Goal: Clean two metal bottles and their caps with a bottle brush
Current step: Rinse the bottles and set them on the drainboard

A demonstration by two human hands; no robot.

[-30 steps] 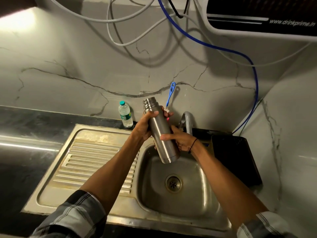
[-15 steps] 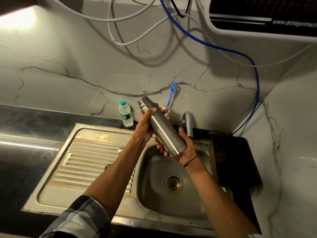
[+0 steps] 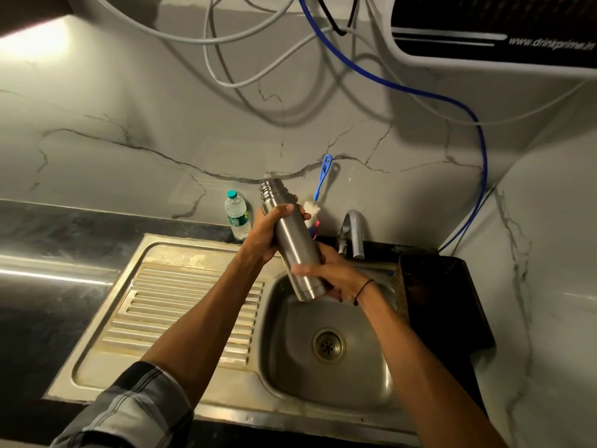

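A steel bottle with its cap on hangs over the sink basin, tilted with its cap end up and to the left. My left hand grips its upper body. My right hand wraps around its lower part, thumb across the front. Behind the bottle a bottle brush with a blue handle and white bristles leans against the wall. Only one metal bottle is in view.
A curved tap stands behind the basin. A small plastic water bottle stands on the counter at the back. The ribbed drainboard lies to the left. A dark rack sits to the right. Hoses hang above.
The bottle swung from near upright to strongly tilted and back to a milder tilt. My right hand moved from under its base to around its lower side.
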